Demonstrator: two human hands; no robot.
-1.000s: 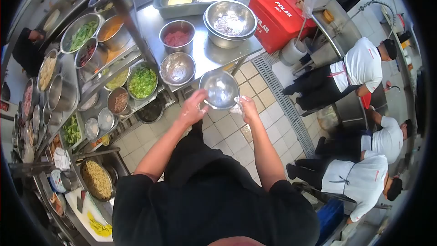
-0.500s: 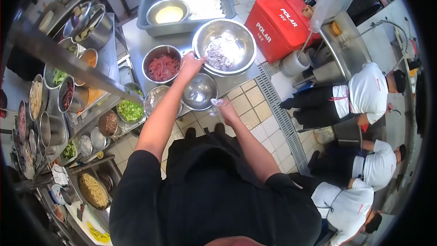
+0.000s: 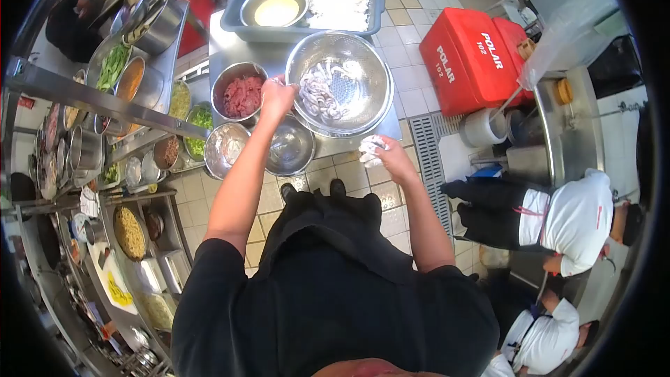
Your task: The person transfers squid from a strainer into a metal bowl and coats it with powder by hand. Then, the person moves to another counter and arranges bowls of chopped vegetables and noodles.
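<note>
A perforated steel colander (image 3: 363,112) rests in or on a steel bowl at the table's front right. Pale curled strips that look like squid (image 3: 321,91) lie in its left half. My left hand (image 3: 278,98) is closed on the colander's left rim. My right hand (image 3: 398,162) is in front of the table's edge, below the colander, its fingers closed around a white clump (image 3: 373,150) with greyish patches. Whether that is cloth or coated food I cannot tell. Under my left forearm stands a shiny steel bowl (image 3: 292,150), with a whitish-smeared bowl (image 3: 227,146) beside it.
A pot of red raw meat (image 3: 243,96) stands left of the colander. Behind is a grey tub (image 3: 234,0) with white rice-like food and a bowl of yellow liquid. Ingredient shelves (image 3: 164,122) run along the left. A red cooler (image 3: 464,63) and co-workers (image 3: 579,220) are at right.
My right hand has moved rightward, and more of the white clump shows. The strips in the colander are more spread out. My left hand stays at the rim as the view shifts.
</note>
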